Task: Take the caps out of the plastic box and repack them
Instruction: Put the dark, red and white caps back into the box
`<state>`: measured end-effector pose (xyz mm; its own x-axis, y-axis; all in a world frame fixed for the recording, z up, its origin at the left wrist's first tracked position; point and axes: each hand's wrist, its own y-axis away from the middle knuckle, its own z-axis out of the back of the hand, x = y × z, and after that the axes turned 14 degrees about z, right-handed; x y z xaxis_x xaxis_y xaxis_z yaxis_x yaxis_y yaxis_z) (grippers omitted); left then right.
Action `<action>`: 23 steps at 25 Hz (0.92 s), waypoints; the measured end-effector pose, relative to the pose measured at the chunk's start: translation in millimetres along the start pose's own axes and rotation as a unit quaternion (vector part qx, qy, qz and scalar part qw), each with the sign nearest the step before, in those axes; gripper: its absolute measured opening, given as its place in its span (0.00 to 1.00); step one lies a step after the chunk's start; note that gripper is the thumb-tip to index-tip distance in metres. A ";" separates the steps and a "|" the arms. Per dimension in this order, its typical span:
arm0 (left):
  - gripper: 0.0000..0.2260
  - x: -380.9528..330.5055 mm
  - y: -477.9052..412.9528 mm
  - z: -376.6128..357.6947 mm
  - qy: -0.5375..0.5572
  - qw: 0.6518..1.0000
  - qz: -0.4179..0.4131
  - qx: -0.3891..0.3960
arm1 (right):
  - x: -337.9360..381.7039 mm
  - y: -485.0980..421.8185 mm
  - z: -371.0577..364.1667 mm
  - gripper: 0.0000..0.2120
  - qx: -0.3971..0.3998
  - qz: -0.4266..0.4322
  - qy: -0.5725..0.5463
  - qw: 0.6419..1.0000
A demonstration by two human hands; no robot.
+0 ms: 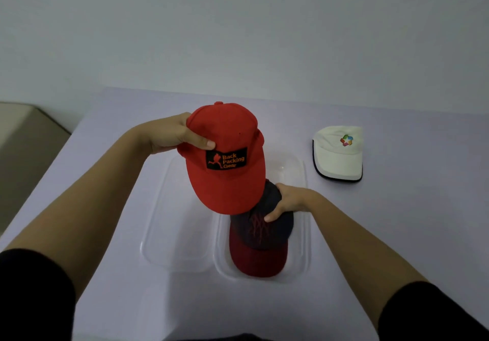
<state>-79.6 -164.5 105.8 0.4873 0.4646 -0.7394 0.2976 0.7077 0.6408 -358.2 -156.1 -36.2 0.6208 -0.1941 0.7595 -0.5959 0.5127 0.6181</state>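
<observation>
The left hand (172, 135) has the red cap (225, 155) pinched at the side of its crown, thumb laid across the front panel just above the black patch and the other fingers hidden behind the fabric; the cap hangs clear of everything, brim pointing down toward the middle of the frame. Lower and to the right, the right hand (288, 201) is closed over the crown of a dark navy cap (264, 224), fingertips pressing into the cloth, thumb side out of sight. That cap sits in the right-hand half of the clear plastic box (304, 235), with its maroon brim toward the bottom of the frame; whether it is already lifted off the box floor I cannot tell. The left half of the box looks bare. A white cap (337, 152) lies on the pale table (132, 301) at the right of the frame, well apart from the box.

These look like light things, soft in the crown and stiff only at the brim, so the crown will likely dent under a pinch. I'd judge the brim edge the firmer hold for placing. The box seems thin and could slide
</observation>
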 end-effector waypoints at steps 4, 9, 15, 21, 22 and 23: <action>0.35 3.8 -11.1 10.0 0.004 1.000 -0.003 -0.002 | 1.8 -10.3 3.2 0.30 0.051 0.001 0.043 0.998; 0.32 -12.9 -0.2 31.7 0.032 0.998 -0.051 -0.035 | 11.1 8.6 -0.1 0.26 0.016 0.036 0.159 0.987; 0.19 -42.8 -24.2 17.4 -0.012 0.997 -0.057 -0.054 | 12.8 58.4 -28.8 0.14 -0.059 0.129 0.197 0.970; 0.09 1.9 -91.2 -67.8 -0.092 0.992 0.039 0.079 | -0.8 70.5 -34.7 0.14 -0.097 0.162 0.169 0.967; 0.08 9.8 -98.4 -76.5 -0.086 0.989 0.056 0.102 | -2.1 70.9 -33.8 0.14 -0.100 0.169 0.160 0.967; 0.07 15.8 -104.1 -83.3 -0.077 0.987 0.074 0.123 | -3.6 70.6 -32.8 0.14 -0.101 0.173 0.151 0.968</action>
<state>-171.3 -186.5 10.1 0.6544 0.4533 -0.6052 0.3942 0.4785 0.7847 -385.8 -91.8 -1.9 0.5408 0.2569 0.8010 -0.7018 0.6628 0.2613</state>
